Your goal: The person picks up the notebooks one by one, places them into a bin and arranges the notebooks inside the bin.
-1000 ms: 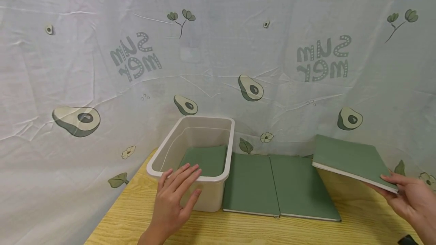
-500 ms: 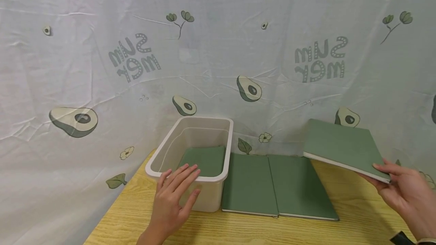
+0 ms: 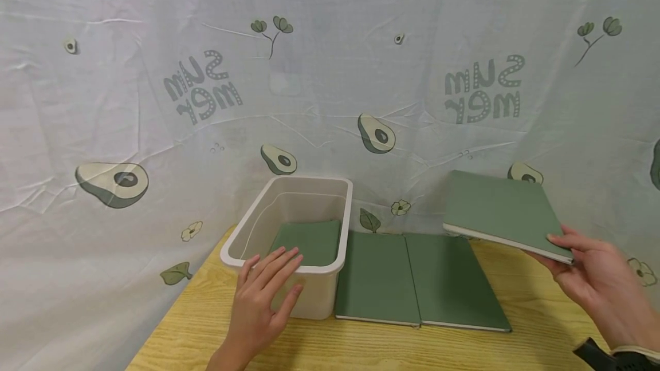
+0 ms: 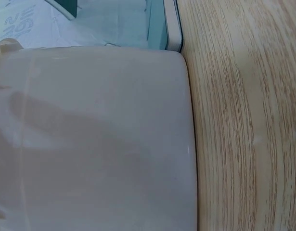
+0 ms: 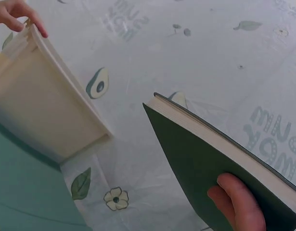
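Observation:
My right hand (image 3: 593, 271) pinches a green hardcover book (image 3: 502, 210) by its near right corner, thumb on top and fingers beneath. The book is held up in the air, tilted; in the right wrist view its pale page edge and the fingers (image 5: 240, 204) under its cover show. My left hand (image 3: 263, 302) rests with straight fingers on the near rim of a beige plastic bin (image 3: 348, 205). Inside the bin lies another green book (image 3: 311, 239). Two more green books, a left one (image 3: 378, 279) and a right one (image 3: 454, 282), lie flat side by side, right of the bin.
The wood-grain table (image 3: 381, 351) carries the bin and books. Behind it hangs a pale curtain (image 3: 319, 73) printed with avocados and reversed lettering. A black band (image 3: 631, 359) is on the right wrist. In the left wrist view the bin's wall (image 4: 99, 134) fills most of the frame.
My right hand has carried the book left and slightly up, over the far right of the two flat books. The left hand and the bin have stayed in place.

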Action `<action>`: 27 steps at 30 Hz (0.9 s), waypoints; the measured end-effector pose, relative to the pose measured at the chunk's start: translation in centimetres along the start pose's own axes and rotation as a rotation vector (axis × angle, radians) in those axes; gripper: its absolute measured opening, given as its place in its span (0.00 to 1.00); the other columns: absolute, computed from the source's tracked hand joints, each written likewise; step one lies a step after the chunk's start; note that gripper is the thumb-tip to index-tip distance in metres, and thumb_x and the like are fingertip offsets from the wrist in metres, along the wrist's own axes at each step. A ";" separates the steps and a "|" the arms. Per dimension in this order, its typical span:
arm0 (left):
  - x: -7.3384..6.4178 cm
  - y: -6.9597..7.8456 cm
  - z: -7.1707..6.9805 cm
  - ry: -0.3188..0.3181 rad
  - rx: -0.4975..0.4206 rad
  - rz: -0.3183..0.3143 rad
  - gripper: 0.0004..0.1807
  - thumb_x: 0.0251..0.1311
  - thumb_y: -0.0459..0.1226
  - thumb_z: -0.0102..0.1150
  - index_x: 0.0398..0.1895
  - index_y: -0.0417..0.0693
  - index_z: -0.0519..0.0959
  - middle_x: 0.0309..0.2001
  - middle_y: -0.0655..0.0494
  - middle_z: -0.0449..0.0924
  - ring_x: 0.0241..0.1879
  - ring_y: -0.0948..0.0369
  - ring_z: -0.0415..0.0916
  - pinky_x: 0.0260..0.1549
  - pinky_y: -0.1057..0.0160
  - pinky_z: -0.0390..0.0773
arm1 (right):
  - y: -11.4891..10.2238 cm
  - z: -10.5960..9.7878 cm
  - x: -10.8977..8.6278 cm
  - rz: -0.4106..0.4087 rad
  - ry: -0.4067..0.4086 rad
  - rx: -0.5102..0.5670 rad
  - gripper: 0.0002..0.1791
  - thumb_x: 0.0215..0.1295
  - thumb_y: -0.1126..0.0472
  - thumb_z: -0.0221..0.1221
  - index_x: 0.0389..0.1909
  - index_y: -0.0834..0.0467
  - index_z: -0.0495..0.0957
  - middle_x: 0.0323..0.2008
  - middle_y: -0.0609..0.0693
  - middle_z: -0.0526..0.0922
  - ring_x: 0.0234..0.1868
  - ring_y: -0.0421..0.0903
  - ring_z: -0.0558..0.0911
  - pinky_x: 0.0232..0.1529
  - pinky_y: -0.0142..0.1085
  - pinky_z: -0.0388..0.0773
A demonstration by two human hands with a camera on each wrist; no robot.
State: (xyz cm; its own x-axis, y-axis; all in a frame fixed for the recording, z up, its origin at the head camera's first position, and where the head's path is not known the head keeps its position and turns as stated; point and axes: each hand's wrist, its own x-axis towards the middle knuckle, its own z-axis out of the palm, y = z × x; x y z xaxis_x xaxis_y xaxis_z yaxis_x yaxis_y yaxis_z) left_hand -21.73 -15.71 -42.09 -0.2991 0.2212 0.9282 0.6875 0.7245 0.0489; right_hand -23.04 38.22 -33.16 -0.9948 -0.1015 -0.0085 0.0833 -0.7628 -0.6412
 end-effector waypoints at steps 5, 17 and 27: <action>0.0 0.0 0.1 0.003 0.004 0.000 0.23 0.79 0.52 0.55 0.65 0.52 0.84 0.62 0.51 0.87 0.64 0.49 0.81 0.77 0.57 0.54 | 0.2 1.3 0.3 0.004 -0.025 0.004 0.49 0.86 0.69 0.38 0.75 0.18 0.18 0.76 0.18 0.12 0.48 0.49 0.90 0.70 0.45 0.78; -0.3 -0.1 0.3 0.013 0.003 0.001 0.23 0.79 0.53 0.54 0.64 0.50 0.85 0.62 0.51 0.87 0.64 0.50 0.80 0.76 0.56 0.55 | 0.2 4.8 1.4 -0.016 -0.083 0.013 0.50 0.84 0.72 0.38 0.78 0.22 0.20 0.79 0.16 0.20 0.53 0.47 0.88 0.65 0.52 0.81; -0.1 -0.1 0.2 0.013 -0.008 -0.002 0.23 0.79 0.53 0.54 0.65 0.51 0.84 0.62 0.50 0.87 0.64 0.50 0.80 0.77 0.57 0.54 | 0.6 8.3 1.9 0.009 -0.074 0.063 0.51 0.83 0.73 0.40 0.79 0.18 0.28 0.81 0.18 0.26 0.58 0.49 0.88 0.60 0.57 0.83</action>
State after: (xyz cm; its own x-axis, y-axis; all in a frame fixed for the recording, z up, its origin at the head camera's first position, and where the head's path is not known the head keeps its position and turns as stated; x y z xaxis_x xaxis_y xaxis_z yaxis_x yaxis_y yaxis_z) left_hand -21.91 -15.64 -42.28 -0.2920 0.2112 0.9328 0.6921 0.7198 0.0536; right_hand -24.38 32.29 -27.23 -0.9871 -0.1541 0.0442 0.0984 -0.7998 -0.5921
